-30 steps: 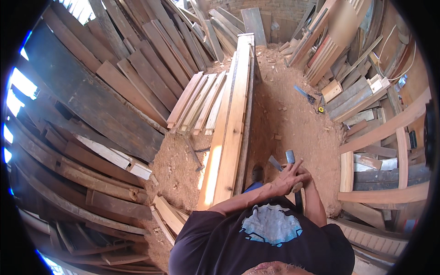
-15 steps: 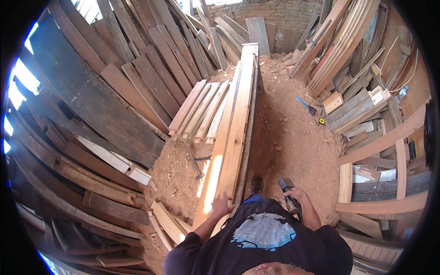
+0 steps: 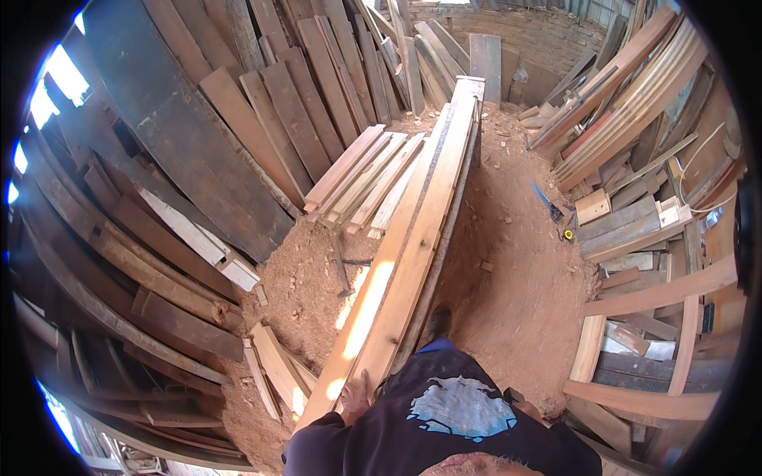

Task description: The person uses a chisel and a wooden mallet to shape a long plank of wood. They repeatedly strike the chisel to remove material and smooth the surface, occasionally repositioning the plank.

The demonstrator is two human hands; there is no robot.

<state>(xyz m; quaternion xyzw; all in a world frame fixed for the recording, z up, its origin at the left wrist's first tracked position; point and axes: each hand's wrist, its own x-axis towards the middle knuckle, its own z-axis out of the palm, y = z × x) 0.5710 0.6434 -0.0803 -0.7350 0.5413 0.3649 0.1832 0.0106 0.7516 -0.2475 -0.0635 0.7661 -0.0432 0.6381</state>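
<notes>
Right hand [image 3: 529, 410] drew back, grip unclear; left hand [image 3: 355, 399] rests unclenched on plank [image 3: 413, 282].

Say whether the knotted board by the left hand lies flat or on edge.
Flat: the knotted board shows its broad face upward.

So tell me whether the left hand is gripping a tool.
No, the left hand rests on the boards, with no tool showing in it.

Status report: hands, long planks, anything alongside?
Left hand on long planks. Right hand mostly hidden; dark tool showing beside it. Shorter boards lying left of planks.
</notes>
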